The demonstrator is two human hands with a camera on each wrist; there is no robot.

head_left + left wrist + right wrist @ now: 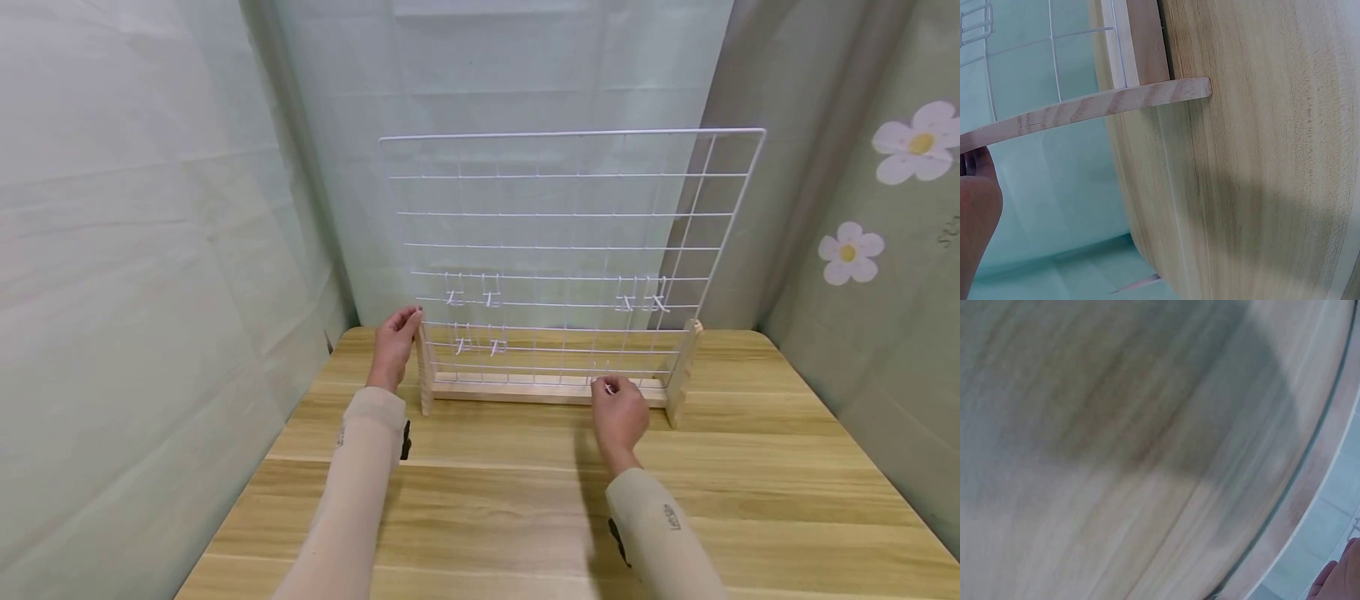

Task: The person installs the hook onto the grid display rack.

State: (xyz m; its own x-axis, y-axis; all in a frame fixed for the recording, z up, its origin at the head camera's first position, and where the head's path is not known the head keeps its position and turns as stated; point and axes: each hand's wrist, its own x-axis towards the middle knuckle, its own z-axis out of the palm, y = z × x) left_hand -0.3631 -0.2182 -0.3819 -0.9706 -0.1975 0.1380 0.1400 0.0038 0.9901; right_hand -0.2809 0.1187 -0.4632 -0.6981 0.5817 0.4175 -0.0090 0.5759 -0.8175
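Note:
A white wire grid rack [570, 247] stands upright between two wooden end posts on the table. My left hand [393, 343] grips the top of the left wooden post [425, 371]; in the left wrist view its curled fingers meet the post's outer side. Low on the grid, toward the right, my right hand [619, 412] pinches a small white wire hook [596, 372], mostly hidden by the fingers. Other white hooks hang on the grid: two at upper left [491, 293], two at upper right [625, 298] and two lower left [497, 342].
The wood-grain table [495, 492] extends in front of the rack and to both sides. A wooden crossbar [510, 390] joins the posts at the bottom. Pale green cloth [165, 250] hangs behind and at the sides, with white flowers [850, 252] at right.

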